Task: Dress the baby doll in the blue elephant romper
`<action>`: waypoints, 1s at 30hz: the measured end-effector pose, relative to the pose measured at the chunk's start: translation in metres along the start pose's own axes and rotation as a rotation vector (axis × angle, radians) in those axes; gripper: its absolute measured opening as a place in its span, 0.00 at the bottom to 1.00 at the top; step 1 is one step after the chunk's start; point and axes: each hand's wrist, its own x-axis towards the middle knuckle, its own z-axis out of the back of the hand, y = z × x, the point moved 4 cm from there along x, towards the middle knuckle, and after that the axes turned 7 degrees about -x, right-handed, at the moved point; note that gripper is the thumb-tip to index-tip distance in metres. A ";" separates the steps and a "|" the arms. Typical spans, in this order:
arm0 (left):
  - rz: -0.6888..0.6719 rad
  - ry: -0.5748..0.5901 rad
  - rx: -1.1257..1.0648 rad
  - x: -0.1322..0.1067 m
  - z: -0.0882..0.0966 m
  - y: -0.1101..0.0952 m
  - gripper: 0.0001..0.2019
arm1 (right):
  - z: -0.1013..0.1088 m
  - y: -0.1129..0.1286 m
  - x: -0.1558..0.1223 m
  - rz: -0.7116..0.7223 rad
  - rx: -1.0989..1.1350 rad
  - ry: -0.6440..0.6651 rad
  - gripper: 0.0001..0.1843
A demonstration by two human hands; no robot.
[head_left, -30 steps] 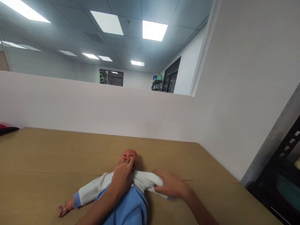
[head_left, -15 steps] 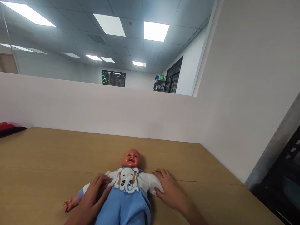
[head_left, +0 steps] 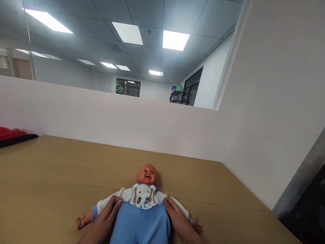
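Observation:
A baby doll (head_left: pixel 146 175) lies on its back on the tabletop, head away from me, both arms spread outward. It wears a white long-sleeved top with an elephant face (head_left: pixel 143 196) on the chest and light blue trousers (head_left: pixel 141 223). My left hand (head_left: pixel 108 211) is closed on the trousers' upper edge at the left side. On the right side, my right hand (head_left: pixel 175 213) pinches the same edge between thumb and fingers. The waistband stretches between both hands and covers the elephant's trunk. The doll's feet are out of view.
The brown table (head_left: pixel 76 162) has a seam running across it and meets a low white wall (head_left: pixel 114 118) at the back. A red item with a black edge (head_left: pixel 15 135) lies at the far left. Another wall (head_left: pixel 266 101) rises on the right.
Both hands have moved from the doll's sleeves to the trousers' waist. The waistband sits higher, over the lower elephant face. The doll's right-side arm now stretches outward with its hand showing.

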 end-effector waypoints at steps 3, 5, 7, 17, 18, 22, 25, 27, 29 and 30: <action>-0.052 0.039 -0.019 0.000 -0.002 -0.002 0.21 | -0.003 0.003 0.002 0.063 -0.031 0.038 0.29; -0.081 0.074 -0.037 -0.002 0.000 -0.004 0.21 | -0.001 0.010 0.000 0.127 -0.129 0.055 0.25; -0.089 0.123 -0.063 -0.004 0.002 -0.005 0.21 | 0.005 0.016 -0.002 0.201 -0.236 0.037 0.19; -0.213 0.008 -0.077 0.010 0.000 0.009 0.17 | 0.062 0.023 -0.015 0.350 -0.790 -0.177 0.22; -0.270 -0.039 -0.052 0.011 0.002 0.008 0.16 | 0.069 0.020 -0.018 0.367 -0.866 -0.150 0.27; -0.534 -0.129 0.044 0.010 0.001 -0.022 0.13 | 0.094 0.015 -0.021 0.401 -1.068 -0.025 0.25; -0.675 0.034 0.073 0.009 -0.026 -0.070 0.14 | 0.098 0.054 -0.015 0.542 -1.175 -0.110 0.24; -0.731 0.158 0.035 0.016 -0.051 -0.104 0.24 | 0.090 0.100 -0.012 0.714 -1.243 -0.166 0.28; -0.722 0.237 -0.041 0.032 -0.074 -0.133 0.36 | 0.078 0.146 -0.011 0.882 -1.315 -0.171 0.31; -0.717 0.254 -0.069 0.041 -0.082 -0.144 0.35 | 0.072 0.165 -0.012 0.960 -1.306 -0.189 0.33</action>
